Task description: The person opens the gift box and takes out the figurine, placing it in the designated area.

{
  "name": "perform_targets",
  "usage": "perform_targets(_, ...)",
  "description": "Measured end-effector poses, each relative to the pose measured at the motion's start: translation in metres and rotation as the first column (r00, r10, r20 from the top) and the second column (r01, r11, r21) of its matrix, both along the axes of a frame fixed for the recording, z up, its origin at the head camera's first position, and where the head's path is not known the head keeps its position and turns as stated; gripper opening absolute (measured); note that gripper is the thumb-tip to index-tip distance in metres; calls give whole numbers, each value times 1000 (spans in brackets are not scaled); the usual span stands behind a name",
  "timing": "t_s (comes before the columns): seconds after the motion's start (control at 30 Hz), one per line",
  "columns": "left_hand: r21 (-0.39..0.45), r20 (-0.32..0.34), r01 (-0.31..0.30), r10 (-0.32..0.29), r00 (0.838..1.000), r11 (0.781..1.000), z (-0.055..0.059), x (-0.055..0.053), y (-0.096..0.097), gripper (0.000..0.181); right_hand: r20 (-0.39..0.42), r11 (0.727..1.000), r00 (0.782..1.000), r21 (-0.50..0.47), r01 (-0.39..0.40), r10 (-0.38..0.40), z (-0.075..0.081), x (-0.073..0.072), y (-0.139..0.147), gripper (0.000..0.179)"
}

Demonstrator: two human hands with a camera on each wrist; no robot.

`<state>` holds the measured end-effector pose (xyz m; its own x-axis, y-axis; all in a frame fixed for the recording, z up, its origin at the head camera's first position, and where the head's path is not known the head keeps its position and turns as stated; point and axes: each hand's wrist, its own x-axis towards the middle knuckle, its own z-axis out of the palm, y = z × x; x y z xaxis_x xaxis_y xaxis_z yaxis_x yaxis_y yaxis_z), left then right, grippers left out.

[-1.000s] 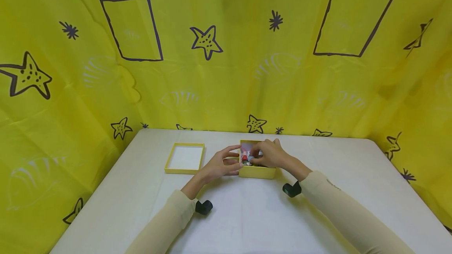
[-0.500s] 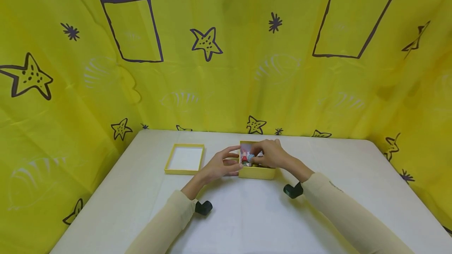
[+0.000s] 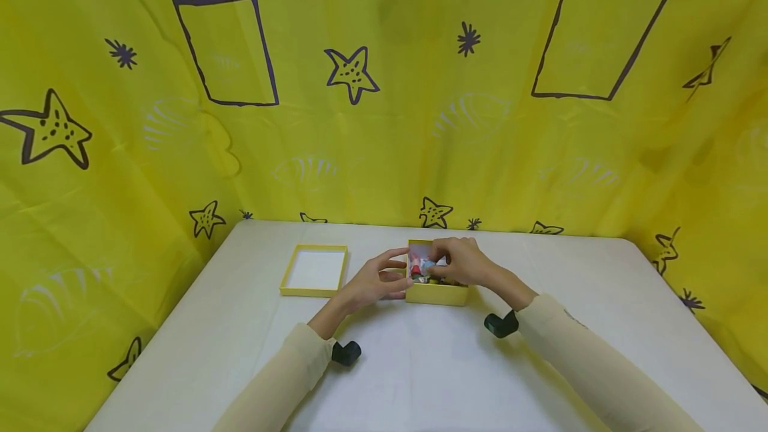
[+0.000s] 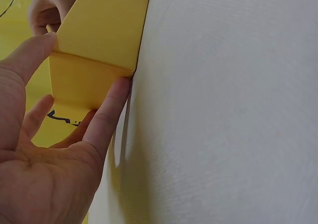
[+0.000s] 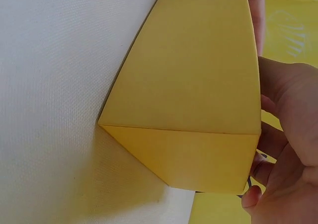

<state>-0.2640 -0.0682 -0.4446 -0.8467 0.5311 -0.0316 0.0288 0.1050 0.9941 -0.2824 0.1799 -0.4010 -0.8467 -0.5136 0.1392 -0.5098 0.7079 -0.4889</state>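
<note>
A yellow box [image 3: 436, 295] stands without a cover on the white table, with several small toy figures inside. Among them a red-and-pink figure [image 3: 415, 267] lies by the left wall. My left hand [image 3: 375, 280] touches the box's left end, its fingers mostly straight. In the left wrist view the thumb [image 4: 36, 52] reaches the upper corner, and another finger [image 4: 107, 112] lies along the lower edge. My right hand [image 3: 461, 262] reaches over the rim, thumb and index finger pinching a small light-blue figure [image 3: 428, 264]. Its fingertips are hidden behind the box wall in the right wrist view.
The matching yellow lid [image 3: 283, 291] lies left of the box, white inside facing up. A yellow curtain [image 3: 396, 152] with starfish drawings hangs behind the table [image 3: 408, 365]. Each sleeve cuff carries a dark wrist camera.
My right hand shifts slightly rightward within the box, and the light-blue figure shows more clearly at its fingertips. My left hand, the box and the lid stay in place.
</note>
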Motion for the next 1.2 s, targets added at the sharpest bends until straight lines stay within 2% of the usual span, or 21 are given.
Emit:
perform_targets(0.3, 8, 0, 0, 0, 1000, 1000, -3, -3, 1, 71, 0, 1000, 1000, -25, -16, 16, 1, 2, 4, 15)
perform_targets(0.73, 10, 1, 3, -3, 1000, 1000, -1, -1, 0, 72, 47, 991, 998, -127, -30, 36, 5, 8, 10, 19)
perform_targets(0.87, 12, 4, 7, -7, 1000, 1000, -1, -3, 0, 71, 64, 992, 998, -126, -20, 28, 8, 9, 12, 28)
perform_targets(1.0, 9, 4, 5, -5, 1000, 1000, -1, -3, 0, 72, 85, 995, 996, -95, 19, -11, 9, 11, 14, 40)
perform_targets(1.2, 13, 7, 4, -4, 1000, 1000, 0, -1, 0, 72, 90, 994, 996, -107, 28, -19, 9, 15, 17, 40)
